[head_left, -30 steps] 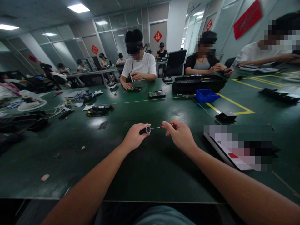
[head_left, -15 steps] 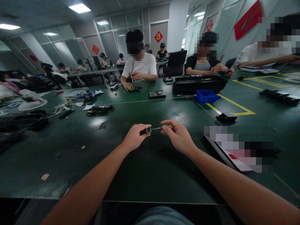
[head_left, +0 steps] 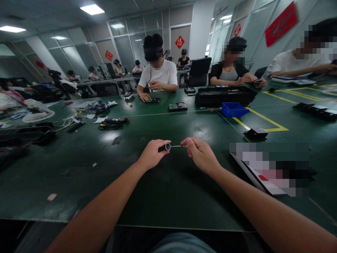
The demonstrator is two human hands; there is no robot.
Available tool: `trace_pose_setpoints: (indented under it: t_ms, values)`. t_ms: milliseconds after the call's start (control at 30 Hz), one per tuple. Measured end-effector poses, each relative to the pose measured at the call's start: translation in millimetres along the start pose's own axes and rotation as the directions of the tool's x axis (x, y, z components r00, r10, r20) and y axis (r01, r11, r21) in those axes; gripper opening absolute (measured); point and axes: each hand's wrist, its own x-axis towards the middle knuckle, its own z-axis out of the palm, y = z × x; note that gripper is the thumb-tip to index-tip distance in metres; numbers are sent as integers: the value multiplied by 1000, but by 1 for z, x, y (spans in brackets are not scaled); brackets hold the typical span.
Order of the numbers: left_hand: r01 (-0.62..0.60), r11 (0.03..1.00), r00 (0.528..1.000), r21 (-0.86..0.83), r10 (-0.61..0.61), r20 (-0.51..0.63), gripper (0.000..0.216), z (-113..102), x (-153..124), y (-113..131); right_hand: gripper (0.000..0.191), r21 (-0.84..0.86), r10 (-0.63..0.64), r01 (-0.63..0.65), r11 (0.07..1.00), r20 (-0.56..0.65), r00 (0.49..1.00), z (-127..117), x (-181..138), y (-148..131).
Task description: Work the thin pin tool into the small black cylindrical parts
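Observation:
Over the green table (head_left: 163, 207), my left hand (head_left: 150, 154) grips a short black cylinder (head_left: 167, 147) with a silver-rimmed round end, which looks like a small flashlight. Its fingers and thumb hide most of the body. My right hand (head_left: 202, 153) is closed around a thin screwdriver (head_left: 176, 146) with a metal shaft and a bit of red at the handle. The shaft points left, and its tip meets the side of the cylinder's rim; whether it touches I cannot tell.
A blue bin (head_left: 234, 109) stands before a long black tray (head_left: 223, 95). A coiled black cable (head_left: 112, 123) lies left, a black part (head_left: 255, 134) right. White papers (head_left: 252, 172) lie near my right forearm. Across the table a person (head_left: 158, 77) handles a circuit board (head_left: 152, 100).
My right hand's fingers have curled closer around the screwdriver handle. The left hand and the cylinder have stayed almost in place; the view has shifted slightly.

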Motion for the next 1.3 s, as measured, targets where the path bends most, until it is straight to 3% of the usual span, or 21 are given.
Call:
trace_pose_setpoints:
  t_ms: [100,200,467,567,800,967,1133,1300]
  values:
    - [-1,1000,1000,6,1,26,39,0,0,3,31,17,12,-11,1000,-50,999,2,0,2]
    - [3,1000,1000,17,-4,30,39,-1,1,4,26,150,34,-16,989,-114,993,4,3,5]
    - [27,999,998,35,-29,50,40,-4,1,11,29,438,92,-37,898,-105,990,6,7,6]
    - [27,999,997,38,-29,67,40,-4,0,12,32,423,111,-56,904,-106,988,5,5,5]
    - [-14,999,998,33,12,69,40,1,-1,6,36,178,120,-96,979,-131,984,3,4,-1]
    - [22,1000,999,22,-23,49,40,-1,-1,6,31,276,120,-86,957,-108,987,5,5,4]
    - [15,1000,998,26,-16,57,39,-2,0,7,37,191,128,-106,976,-107,986,6,6,10]
    - [39,999,998,17,-40,50,38,-2,0,11,31,405,155,-72,912,-175,972,10,8,14]
